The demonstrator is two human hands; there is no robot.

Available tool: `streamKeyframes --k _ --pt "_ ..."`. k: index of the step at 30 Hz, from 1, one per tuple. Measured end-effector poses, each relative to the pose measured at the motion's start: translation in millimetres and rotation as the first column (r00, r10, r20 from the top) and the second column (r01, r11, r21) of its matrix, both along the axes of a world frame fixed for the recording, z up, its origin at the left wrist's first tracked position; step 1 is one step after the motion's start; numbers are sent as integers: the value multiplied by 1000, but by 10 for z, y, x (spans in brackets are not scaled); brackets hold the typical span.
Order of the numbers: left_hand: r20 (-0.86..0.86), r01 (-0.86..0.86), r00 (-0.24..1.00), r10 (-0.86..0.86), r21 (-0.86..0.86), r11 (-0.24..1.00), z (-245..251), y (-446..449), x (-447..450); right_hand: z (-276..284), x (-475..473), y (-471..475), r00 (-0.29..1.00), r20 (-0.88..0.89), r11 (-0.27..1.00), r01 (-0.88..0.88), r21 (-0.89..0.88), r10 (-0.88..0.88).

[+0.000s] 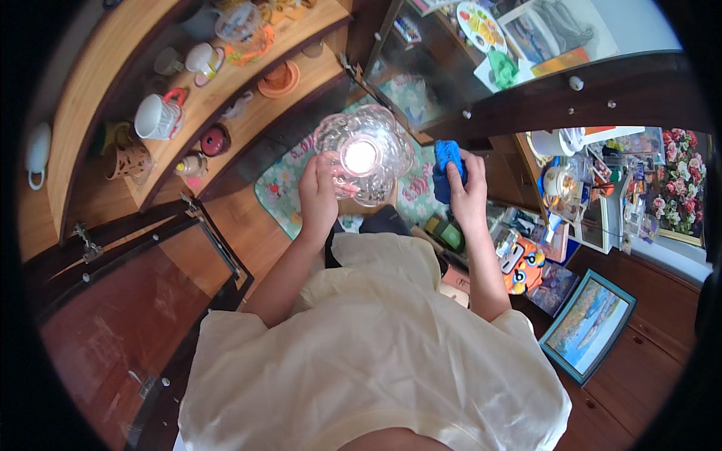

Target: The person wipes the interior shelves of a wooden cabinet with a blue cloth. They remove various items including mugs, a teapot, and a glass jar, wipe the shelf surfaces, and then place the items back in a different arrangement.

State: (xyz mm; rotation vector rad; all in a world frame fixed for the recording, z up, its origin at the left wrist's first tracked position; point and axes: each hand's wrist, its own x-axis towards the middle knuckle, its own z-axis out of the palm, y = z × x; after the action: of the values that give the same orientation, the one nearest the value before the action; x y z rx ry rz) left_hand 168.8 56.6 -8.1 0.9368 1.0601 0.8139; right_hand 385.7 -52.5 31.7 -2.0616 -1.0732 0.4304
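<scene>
My left hand (318,194) grips the near left rim of a clear, scalloped glass dish (389,146) with a faint pink edge. A bright glare fills the round centre of the dish, so its detail there is lost. To the right, my right hand (469,189) holds a blue, fuzzy cleaning sponge or folded cloth (448,169), thumb on its near face. A gap separates the blue piece from the glass. Both hands are raised in front of my body, above a green patterned floor mat (282,186).
Left, curved wooden cabinet shelves (225,73) hold a white mug with red handle (155,115), a terracotta pot (279,79) and several cups. Glass cabinet doors (141,315) stand open on both sides. Right are a framed landscape picture (589,327), an orange cartoon-faced item (522,265) and a cluttered shelf.
</scene>
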Motion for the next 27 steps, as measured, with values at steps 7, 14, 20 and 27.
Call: streamKeyframes --k 7,14,20,27 --pt "70 392 917 -393 -338 855 -1101 -643 -71 -1346 184 -778 737 -667 860 -405 -311 106" --pt "-134 407 838 -530 -493 769 -2467 -1235 -33 -2535 244 -1086 929 -344 641 -349 -683 139" --pt "-540 505 561 -628 -378 776 -3491 -1565 92 -3309 393 -888 919 -198 536 -363 -762 341" --pt "-606 435 573 -551 -345 832 -3722 -1464 348 -3988 593 -1072 914 -369 595 -392 -701 167"
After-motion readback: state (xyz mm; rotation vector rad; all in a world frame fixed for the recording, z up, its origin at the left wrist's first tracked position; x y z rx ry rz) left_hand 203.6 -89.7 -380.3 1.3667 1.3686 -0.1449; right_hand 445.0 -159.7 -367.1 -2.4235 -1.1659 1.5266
